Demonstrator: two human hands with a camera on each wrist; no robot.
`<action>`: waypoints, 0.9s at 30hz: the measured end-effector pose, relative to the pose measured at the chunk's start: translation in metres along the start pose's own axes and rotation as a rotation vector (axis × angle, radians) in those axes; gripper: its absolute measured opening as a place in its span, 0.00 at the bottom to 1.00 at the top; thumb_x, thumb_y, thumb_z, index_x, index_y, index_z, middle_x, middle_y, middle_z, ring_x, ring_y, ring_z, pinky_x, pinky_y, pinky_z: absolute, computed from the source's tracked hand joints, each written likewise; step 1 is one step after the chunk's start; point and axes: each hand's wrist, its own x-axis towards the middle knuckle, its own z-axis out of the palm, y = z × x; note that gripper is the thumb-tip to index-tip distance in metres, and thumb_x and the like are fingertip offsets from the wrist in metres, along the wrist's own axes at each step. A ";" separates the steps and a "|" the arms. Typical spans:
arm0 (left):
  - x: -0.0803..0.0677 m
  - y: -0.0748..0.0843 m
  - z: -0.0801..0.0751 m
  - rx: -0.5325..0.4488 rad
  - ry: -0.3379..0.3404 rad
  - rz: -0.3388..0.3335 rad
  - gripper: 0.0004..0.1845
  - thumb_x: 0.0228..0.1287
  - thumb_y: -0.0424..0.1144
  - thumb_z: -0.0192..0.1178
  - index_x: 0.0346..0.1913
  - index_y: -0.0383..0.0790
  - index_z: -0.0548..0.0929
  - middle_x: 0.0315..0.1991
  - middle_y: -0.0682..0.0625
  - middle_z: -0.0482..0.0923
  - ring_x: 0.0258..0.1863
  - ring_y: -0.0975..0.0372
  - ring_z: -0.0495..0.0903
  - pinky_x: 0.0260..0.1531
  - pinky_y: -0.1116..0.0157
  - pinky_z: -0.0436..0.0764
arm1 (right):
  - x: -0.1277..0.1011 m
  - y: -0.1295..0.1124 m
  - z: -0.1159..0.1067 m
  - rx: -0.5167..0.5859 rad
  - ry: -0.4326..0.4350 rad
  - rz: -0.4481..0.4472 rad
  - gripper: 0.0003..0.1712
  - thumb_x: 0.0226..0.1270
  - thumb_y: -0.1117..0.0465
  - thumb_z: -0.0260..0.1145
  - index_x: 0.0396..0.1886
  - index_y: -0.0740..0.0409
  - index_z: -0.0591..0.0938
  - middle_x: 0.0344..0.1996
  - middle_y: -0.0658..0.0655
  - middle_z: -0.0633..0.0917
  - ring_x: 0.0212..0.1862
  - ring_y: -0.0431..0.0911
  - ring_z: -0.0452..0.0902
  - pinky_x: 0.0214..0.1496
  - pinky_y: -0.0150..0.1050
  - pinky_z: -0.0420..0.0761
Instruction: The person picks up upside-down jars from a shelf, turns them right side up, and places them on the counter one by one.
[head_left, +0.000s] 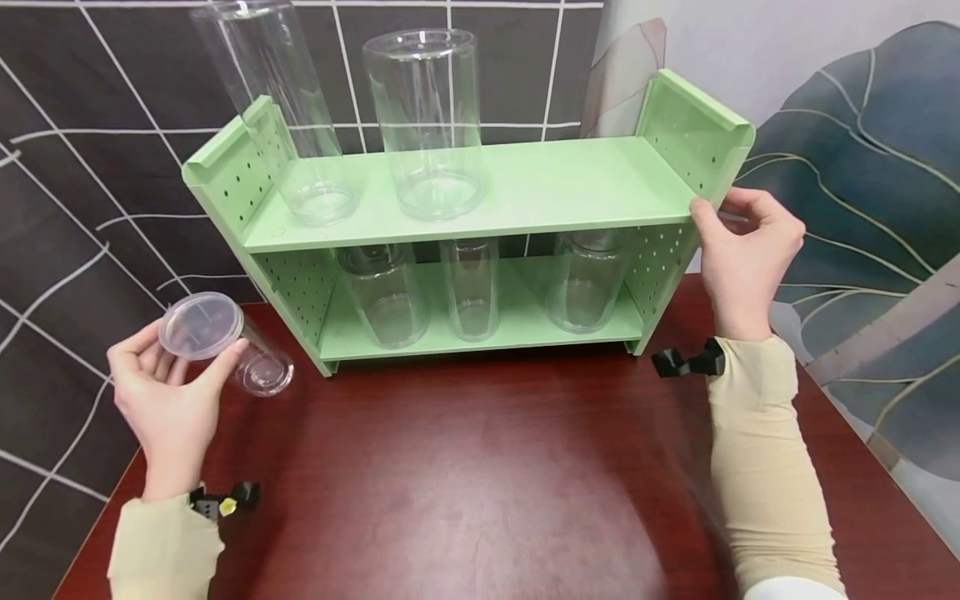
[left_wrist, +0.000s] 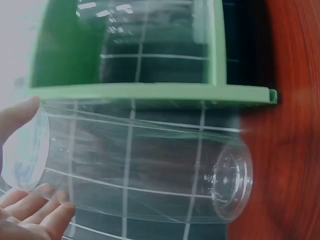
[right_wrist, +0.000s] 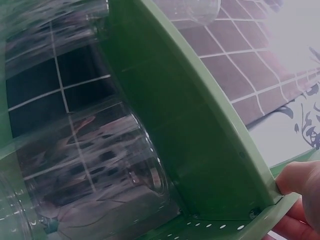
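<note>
Gripping a clear jar [head_left: 225, 342] by its lidded end beside the green shelf [head_left: 480, 192], the left hand [head_left: 168, 400] should keep it level and clear of the desk [head_left: 480, 483], while the right hand [head_left: 746, 258] pinches the shelf's end, steadying it.

A dark red wooden table [head_left: 480, 492] with a glossy top fills the lower part of the view and reflects soft, even indoor light. Behind it on the left stands a dark tiled wall [head_left: 90, 167] with thin white grout lines running at angles. To the right, the wall [head_left: 787, 50] is pale and plain near the top, with a mural of large blue-green leaves [head_left: 877, 167] outlined in thin pale lines.
</note>
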 end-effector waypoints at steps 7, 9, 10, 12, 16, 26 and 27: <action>0.018 -0.024 0.007 -0.009 0.003 -0.081 0.41 0.45 0.26 0.80 0.63 0.41 0.71 0.61 0.43 0.77 0.60 0.56 0.77 0.65 0.65 0.73 | 0.000 0.000 0.000 0.021 -0.011 0.010 0.13 0.60 0.58 0.76 0.45 0.53 0.92 0.38 0.52 0.88 0.36 0.40 0.85 0.45 0.28 0.82; 0.022 -0.028 0.010 0.017 -0.006 -0.098 0.41 0.45 0.27 0.80 0.63 0.41 0.70 0.61 0.44 0.76 0.60 0.57 0.78 0.64 0.65 0.74 | 0.000 -0.001 0.000 0.030 -0.009 0.017 0.13 0.59 0.58 0.77 0.44 0.54 0.92 0.38 0.52 0.88 0.36 0.41 0.85 0.45 0.28 0.83; 0.024 -0.030 0.011 0.021 -0.011 -0.109 0.41 0.46 0.28 0.80 0.63 0.42 0.70 0.61 0.44 0.76 0.60 0.58 0.78 0.63 0.66 0.74 | 0.000 -0.001 -0.001 0.036 -0.009 0.023 0.13 0.59 0.59 0.77 0.44 0.54 0.92 0.38 0.52 0.88 0.36 0.41 0.85 0.44 0.28 0.83; 0.027 -0.033 0.014 0.022 -0.018 -0.128 0.41 0.45 0.28 0.81 0.63 0.42 0.70 0.61 0.44 0.76 0.59 0.58 0.78 0.63 0.66 0.75 | -0.002 -0.007 -0.001 0.039 -0.006 0.031 0.13 0.59 0.59 0.76 0.44 0.56 0.92 0.37 0.51 0.88 0.36 0.40 0.85 0.44 0.28 0.83; 0.033 -0.038 0.018 0.029 -0.019 -0.153 0.42 0.45 0.28 0.81 0.63 0.43 0.70 0.60 0.44 0.76 0.58 0.59 0.79 0.62 0.67 0.76 | -0.009 -0.018 -0.001 0.035 -0.002 0.035 0.14 0.60 0.61 0.75 0.45 0.59 0.91 0.35 0.49 0.87 0.34 0.38 0.84 0.44 0.28 0.83; 0.046 -0.045 0.023 0.055 -0.030 -0.163 0.41 0.46 0.31 0.81 0.64 0.42 0.71 0.59 0.44 0.77 0.55 0.60 0.80 0.60 0.66 0.78 | -0.007 -0.015 0.000 0.033 0.001 0.021 0.13 0.60 0.61 0.75 0.45 0.59 0.91 0.35 0.49 0.87 0.35 0.38 0.84 0.44 0.28 0.83; 0.048 -0.046 0.024 0.065 -0.032 -0.161 0.41 0.47 0.32 0.81 0.64 0.43 0.71 0.59 0.44 0.77 0.55 0.61 0.80 0.60 0.66 0.78 | -0.008 -0.016 0.000 0.034 0.001 0.020 0.13 0.60 0.61 0.75 0.45 0.59 0.91 0.35 0.49 0.87 0.35 0.38 0.84 0.44 0.28 0.83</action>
